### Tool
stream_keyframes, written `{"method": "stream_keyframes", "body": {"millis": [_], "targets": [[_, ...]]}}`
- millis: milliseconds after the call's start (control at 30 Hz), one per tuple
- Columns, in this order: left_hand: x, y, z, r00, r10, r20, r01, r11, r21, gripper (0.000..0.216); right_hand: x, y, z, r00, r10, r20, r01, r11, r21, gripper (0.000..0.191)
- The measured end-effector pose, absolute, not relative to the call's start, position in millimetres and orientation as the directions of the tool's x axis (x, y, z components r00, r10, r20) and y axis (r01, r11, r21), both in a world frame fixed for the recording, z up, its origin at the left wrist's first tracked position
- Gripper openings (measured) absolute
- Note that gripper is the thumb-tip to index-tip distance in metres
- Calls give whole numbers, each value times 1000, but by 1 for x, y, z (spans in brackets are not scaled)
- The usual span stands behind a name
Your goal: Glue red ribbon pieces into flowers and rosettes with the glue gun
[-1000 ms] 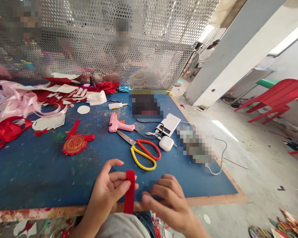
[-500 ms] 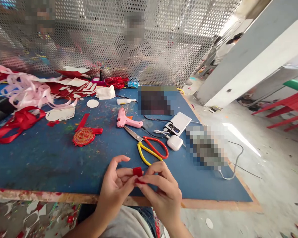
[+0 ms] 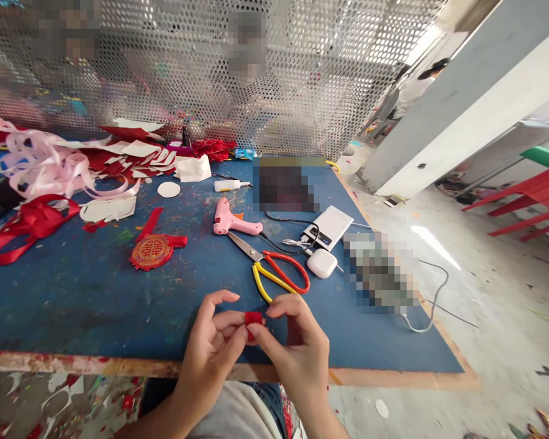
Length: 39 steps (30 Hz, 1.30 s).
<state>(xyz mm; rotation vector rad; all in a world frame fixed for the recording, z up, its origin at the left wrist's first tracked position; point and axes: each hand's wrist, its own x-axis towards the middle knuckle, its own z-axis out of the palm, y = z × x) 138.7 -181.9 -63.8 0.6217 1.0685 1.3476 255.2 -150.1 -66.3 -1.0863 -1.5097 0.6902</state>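
A short piece of red ribbon (image 3: 253, 317) is wrapped around a fingertip of my left hand (image 3: 215, 341), whose thumb presses against it while the index finger curves up apart. My right hand (image 3: 297, 341) pinches the same ribbon from the other side with its thumb; part of the strip is hidden behind the thumbs. Just beyond my hands lie scissors (image 3: 258, 259) with one red and one yellow handle, blades apart. A pink glue gun (image 3: 233, 222) rests past them. To the left is a round red-and-gold emblem (image 3: 150, 251) with red ribbon tails.
Red ribbon (image 3: 36, 222), pink ribbon (image 3: 50, 161) and paper scraps (image 3: 137, 152) heap up at the back left. A glue bottle (image 3: 229, 185), a white power bank (image 3: 332, 225) and a white case (image 3: 322, 263) sit on the blue table (image 3: 96, 311). A perforated metal screen (image 3: 178, 73) stands behind.
My right hand's fingers have shifted, and its thumb now presses on the ribbon around the left fingertip. The ribbon's lower end is folded in closer. The view has moved slightly.
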Motion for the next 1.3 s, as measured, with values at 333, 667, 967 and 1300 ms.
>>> {"method": "stream_keyframes", "body": {"millis": [333, 667, 967, 1300], "targets": [[142, -191, -63, -248, 954, -167, -355, 70, 932, 37, 251, -154, -60, 18, 902, 432, 167, 423, -890, 11], [127, -190, -62, -285, 951, 116, -282, -199, 938, 34, 250, -160, -59, -92, 854, 512, 179, 520, -835, 15], [126, -195, -64, -307, 950, 62, -285, -154, 946, 38, 248, -162, -59, -147, 837, 528, 243, 548, -801, 14], [88, -195, -75, -268, 955, 124, -272, -198, 942, 42, 224, -146, -44, -375, 806, 457, 345, 579, -738, 13]]}}
